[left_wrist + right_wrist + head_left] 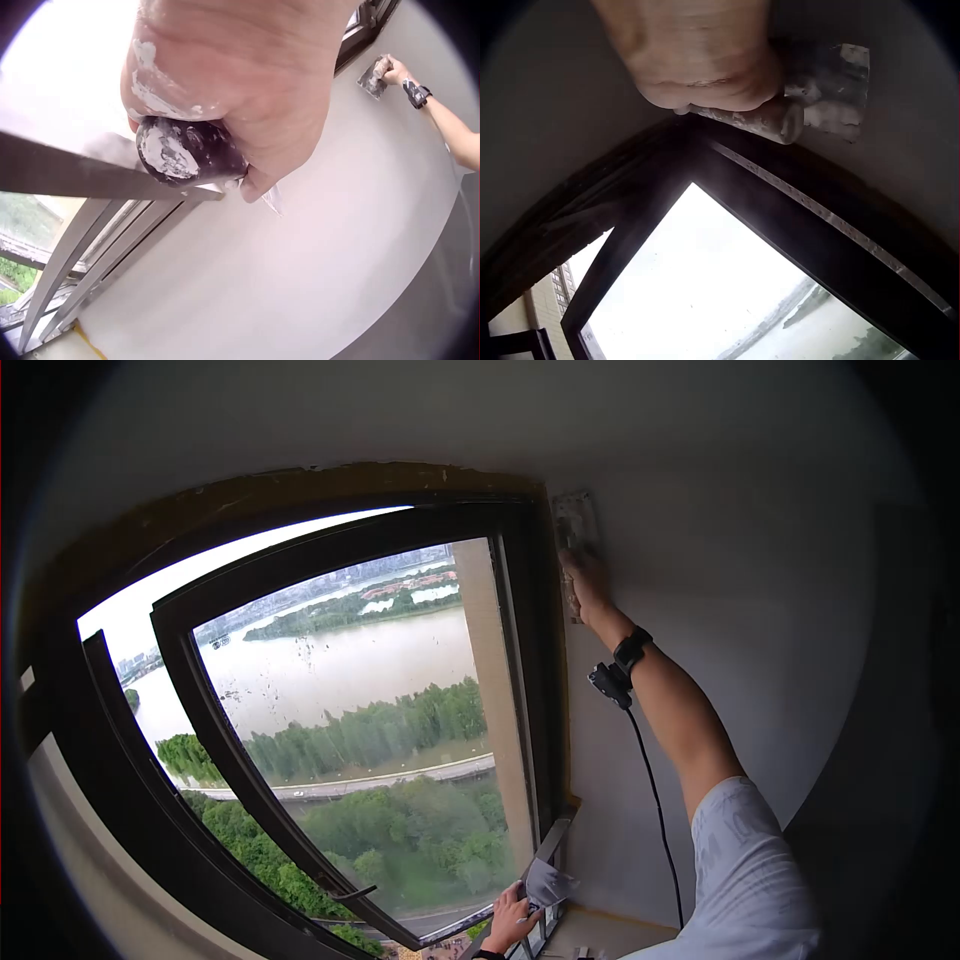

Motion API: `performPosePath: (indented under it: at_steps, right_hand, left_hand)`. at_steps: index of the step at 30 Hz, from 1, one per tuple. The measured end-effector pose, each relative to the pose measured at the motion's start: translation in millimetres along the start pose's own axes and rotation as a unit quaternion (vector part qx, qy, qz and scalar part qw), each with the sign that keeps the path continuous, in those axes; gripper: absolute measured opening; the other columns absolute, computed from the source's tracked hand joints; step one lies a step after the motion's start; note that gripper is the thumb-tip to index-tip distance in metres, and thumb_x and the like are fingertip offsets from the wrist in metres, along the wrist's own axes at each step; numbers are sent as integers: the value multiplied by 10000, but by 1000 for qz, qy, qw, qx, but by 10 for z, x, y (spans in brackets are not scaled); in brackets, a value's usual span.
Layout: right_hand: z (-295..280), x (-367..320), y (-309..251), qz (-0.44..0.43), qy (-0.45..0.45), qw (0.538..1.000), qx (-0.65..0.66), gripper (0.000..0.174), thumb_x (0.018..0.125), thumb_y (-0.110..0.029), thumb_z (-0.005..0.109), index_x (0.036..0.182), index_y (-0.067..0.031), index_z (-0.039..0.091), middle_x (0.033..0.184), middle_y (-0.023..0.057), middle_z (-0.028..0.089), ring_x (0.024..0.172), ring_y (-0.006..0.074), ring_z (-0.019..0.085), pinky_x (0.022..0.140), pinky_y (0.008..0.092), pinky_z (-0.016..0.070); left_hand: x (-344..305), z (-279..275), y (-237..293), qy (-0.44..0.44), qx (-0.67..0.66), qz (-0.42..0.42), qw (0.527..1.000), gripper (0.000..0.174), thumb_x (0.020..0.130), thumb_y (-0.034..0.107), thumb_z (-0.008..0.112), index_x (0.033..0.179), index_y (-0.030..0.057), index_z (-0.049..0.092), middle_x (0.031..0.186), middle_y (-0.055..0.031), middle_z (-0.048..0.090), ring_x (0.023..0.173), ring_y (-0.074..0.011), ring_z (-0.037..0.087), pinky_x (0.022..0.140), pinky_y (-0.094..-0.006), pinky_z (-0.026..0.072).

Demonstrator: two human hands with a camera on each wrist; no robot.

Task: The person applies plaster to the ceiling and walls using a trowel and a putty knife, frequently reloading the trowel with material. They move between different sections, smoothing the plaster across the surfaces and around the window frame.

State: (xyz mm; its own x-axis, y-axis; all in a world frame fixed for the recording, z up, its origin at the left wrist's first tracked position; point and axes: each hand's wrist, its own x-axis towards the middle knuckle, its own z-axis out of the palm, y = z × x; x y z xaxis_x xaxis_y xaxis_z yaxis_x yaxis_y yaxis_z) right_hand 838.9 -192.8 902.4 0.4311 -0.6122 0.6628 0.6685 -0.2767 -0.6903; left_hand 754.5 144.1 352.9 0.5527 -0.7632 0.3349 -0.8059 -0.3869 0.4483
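Note:
High on the wall, beside the window frame's upper right corner, my right hand point(588, 582) grips the handle of a plastering trowel point(575, 515). Its flat, plaster-smeared plate lies along the wall, and in the right wrist view the rounded handle point(761, 122) runs under the palm. Low at the window, my left hand point(510, 922) holds a putty knife by its dark handle point(193, 154), which is smeared with white plaster. The wide blade point(548, 882) points up and right in the head view. White plaster also sticks to the left hand point(232, 67).
A dark-framed window sash point(180, 650) stands tilted open, with trees and a river far below outside. The pale wall point(700, 600) runs along the right. A black cable point(655, 790) hangs from the right wrist camera.

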Motion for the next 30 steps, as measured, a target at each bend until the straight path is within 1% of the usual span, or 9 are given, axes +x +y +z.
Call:
performPosePath:
  at_steps: [3,6,12,15,19,22,23,24,30]
  right_hand:
    - [-183,126,174,-173,136,975,-33,286,956,-302,636,821,-54,589,765,14,548,580,61,461,516,219,377]
    - [-197,-330,-163,-94,175,975,99,234,939,-239,680,958,-7,653,789,7,588,599,56,525,535,209,444]
    - [58,-240,212,-46,38,997,-57,268,909,-230,721,1113,-58,693,814,-26,635,631,34,540,553,212,461]
    - [150,-22,353,-31,42,998,-31,285,882,-196,740,1113,-35,701,953,48,715,774,105,631,690,279,512]
    - [144,-26,169,-82,195,941,-262,346,835,-307,733,1047,-34,717,948,212,711,960,374,677,820,382,526]
    - [-344,62,-14,-189,169,963,-95,247,838,-238,697,975,-32,687,991,131,675,957,270,651,814,383,514]
    - [-488,20,-169,-159,167,971,69,57,812,-133,692,811,-83,664,732,-43,525,703,68,477,642,284,393]
    - [-737,33,-288,-152,214,963,-67,75,821,-146,705,844,-87,666,749,-56,524,703,52,469,636,273,387]
    - [-1371,-207,-762,-167,338,924,61,170,882,-206,721,978,-75,669,762,-47,540,640,67,517,584,252,437]
  left_hand:
    - [-14,-25,26,-3,14,11,1000,438,823,445,683,1004,46,695,1458,-190,407,1355,-403,346,1077,-540,302]
    - [-12,-63,8,-14,-33,9,999,445,833,436,672,1071,61,674,1477,-182,385,1357,-413,336,1079,-544,295]
    - [2,-176,106,-42,-10,6,999,486,831,439,672,1171,93,665,1474,-177,388,1363,-408,326,1083,-538,295]
    - [-1,-204,135,-36,-13,15,999,516,868,487,636,1106,32,689,1475,-207,381,1371,-433,316,1110,-523,272]
    - [0,-194,124,-47,-8,10,999,517,857,469,649,1125,28,682,1484,-212,377,1374,-431,313,1119,-510,263]
    - [-6,-132,35,-53,-4,20,998,513,850,453,655,1126,21,677,1486,-215,376,1378,-430,305,1123,-502,258]
    - [-16,-146,43,-61,-4,22,998,513,850,453,655,1126,21,677,1486,-215,376,1378,-430,305,1123,-502,258]
    - [0,-185,69,-63,-10,26,998,512,849,448,655,1126,17,674,1484,-216,377,1378,-430,305,1124,-499,257]
    - [-15,-237,57,-60,-64,23,996,533,865,481,629,1104,7,674,1482,-220,377,1380,-443,293,1124,-522,244]
